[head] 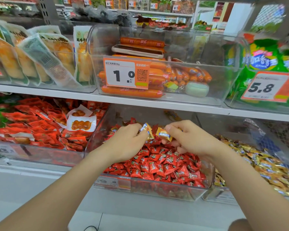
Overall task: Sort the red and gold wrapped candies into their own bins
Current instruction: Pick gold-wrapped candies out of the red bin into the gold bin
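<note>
Right now, over the bin (157, 192) of red candies (165, 164), the left hand (128, 140) has its fingers pinching one gold candy (146, 130), and the right hand (190, 139) pinches a second gold candy (163, 134).

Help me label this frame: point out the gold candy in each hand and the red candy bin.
left gold candy (146, 129): head view, wrapper's middle.
right gold candy (163, 134): head view, wrapper's middle.
red candy bin (173, 191): head view, clear front wall.

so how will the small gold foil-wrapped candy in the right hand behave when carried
The small gold foil-wrapped candy looks light: the right hand merely pinches it. Its glossy wrapper is probably slippery, and its flat ends likely floppy.
</note>
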Demonstrator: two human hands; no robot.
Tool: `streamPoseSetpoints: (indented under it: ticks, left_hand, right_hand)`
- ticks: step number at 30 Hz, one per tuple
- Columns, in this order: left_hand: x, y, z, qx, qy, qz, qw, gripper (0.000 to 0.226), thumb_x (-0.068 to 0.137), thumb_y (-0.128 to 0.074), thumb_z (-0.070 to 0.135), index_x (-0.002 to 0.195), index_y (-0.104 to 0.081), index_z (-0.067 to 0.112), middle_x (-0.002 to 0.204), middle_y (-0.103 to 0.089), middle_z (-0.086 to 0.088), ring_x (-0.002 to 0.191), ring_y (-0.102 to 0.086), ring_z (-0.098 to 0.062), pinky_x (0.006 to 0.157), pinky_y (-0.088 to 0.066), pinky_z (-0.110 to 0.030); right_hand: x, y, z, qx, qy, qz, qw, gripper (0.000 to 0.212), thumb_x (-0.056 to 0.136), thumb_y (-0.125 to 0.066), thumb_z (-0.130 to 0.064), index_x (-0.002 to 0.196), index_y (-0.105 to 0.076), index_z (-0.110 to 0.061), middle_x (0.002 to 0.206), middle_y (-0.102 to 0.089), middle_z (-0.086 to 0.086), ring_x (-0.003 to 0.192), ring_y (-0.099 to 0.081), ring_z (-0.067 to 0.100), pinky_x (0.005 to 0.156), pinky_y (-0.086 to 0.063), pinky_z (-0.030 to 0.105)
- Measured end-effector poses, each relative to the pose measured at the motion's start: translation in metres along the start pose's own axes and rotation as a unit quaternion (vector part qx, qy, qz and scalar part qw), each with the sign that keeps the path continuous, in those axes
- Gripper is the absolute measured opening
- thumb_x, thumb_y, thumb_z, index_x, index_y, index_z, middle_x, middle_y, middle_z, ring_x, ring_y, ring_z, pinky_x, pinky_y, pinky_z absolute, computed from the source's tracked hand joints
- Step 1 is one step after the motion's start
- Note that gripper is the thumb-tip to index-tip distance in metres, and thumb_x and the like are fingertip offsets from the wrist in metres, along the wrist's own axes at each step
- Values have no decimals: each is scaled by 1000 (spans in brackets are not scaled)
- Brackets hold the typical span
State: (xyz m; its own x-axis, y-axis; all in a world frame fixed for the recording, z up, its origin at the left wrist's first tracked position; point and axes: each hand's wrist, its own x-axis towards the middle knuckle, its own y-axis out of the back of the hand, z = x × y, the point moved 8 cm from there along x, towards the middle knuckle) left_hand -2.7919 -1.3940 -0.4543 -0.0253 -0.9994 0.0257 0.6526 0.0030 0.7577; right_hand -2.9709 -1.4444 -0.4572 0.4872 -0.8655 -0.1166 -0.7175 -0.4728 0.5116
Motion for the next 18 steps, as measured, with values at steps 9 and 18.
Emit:
streamPoseSetpoints:
  ticks: [9, 18]
  left_hand:
    - [-4, -55, 55, -209, -5, -83, 974, 34, 108, -46, 42, 108, -52, 8, 81, -45, -7, 61, -34, -20, 51, -28, -32]
    - [7, -113, 170, -105, -113, -50, 987, 27, 108, -46, 44, 90, -55, 25, 71, -60, 0, 54, -46, -9, 55, -35, -31]
  right_hand:
    - [-81, 118, 63, 80, -35, 237, 968, 25, 112, -48, -19, 111, -73, -24, 75, -63, -6, 54, -54, 6, 51, -39, 30]
    - [-119, 175, 122, 2, -3, 335, 942, 29, 107, -53, -15, 111, -77, -31, 75, -71, -20, 61, -57, -1, 62, -45, 17]
